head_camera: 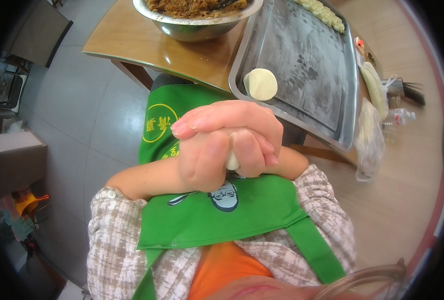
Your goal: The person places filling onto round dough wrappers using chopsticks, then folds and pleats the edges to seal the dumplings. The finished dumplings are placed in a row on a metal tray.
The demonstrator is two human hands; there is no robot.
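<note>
My left hand [203, 161] and my right hand [255, 123] are clasped together in front of the green apron [214, 221], thumbs side by side. Between the thumbs shows a piece of pale dough [232, 160], squeezed in both hands; the fingers hide most of it. Beyond the hands, a small stack of round dough wrappers [263, 84] lies at the near corner of a floured metal tray [240, 60]. Rows of shaped dumplings [321, 14] sit at the tray's far end. A steel bowl [199, 30] holds a brown chopped filling [195, 8], with a dark utensil in it.
The wooden table [132, 33] carries the bowl and tray. Right of the tray are plastic bags with pale contents [370, 138], a clear plastic bottle [400, 116] and a dark-bristled brush [413, 93]. Boxes or cabinets [15, 161] stand at the left on the tiled floor.
</note>
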